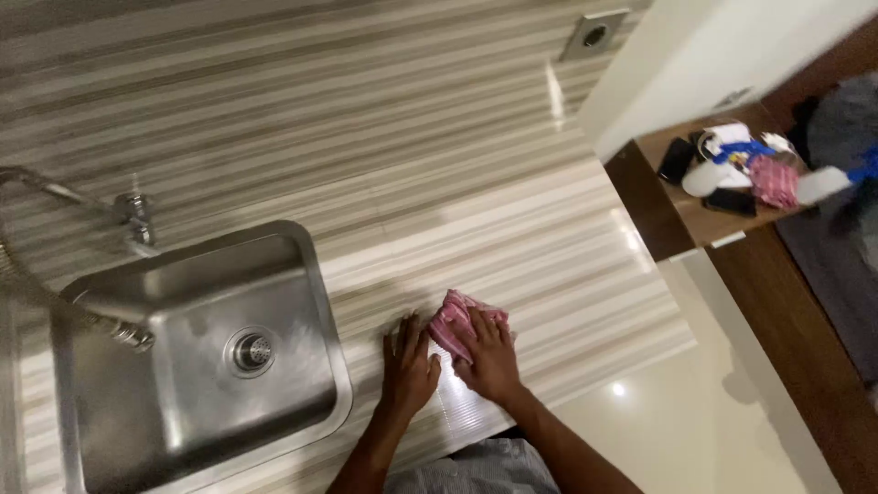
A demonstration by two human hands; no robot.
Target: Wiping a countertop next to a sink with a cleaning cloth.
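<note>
The pink cloth (462, 320) lies bunched on the striped countertop (439, 165), slightly below and right of frame centre, just right of the sink. The right hand (491, 359) rests on top of the cloth, palm down, fingers spread flat over the fabric, pressing rather than gripping. The left hand (408, 361) lies flat on the countertop just left of the cloth, fingers extended, holding nothing; its thumb side is close to the cloth edge. The steel sink (315, 302) occupies the lower left of the frame, with a round drain (251, 350) in its basin. A faucet (133, 220) with a flexible hose (55, 306) stands at the left edge. A wooden shelf (695, 215) at the upper right carries assorted small items.
</note>
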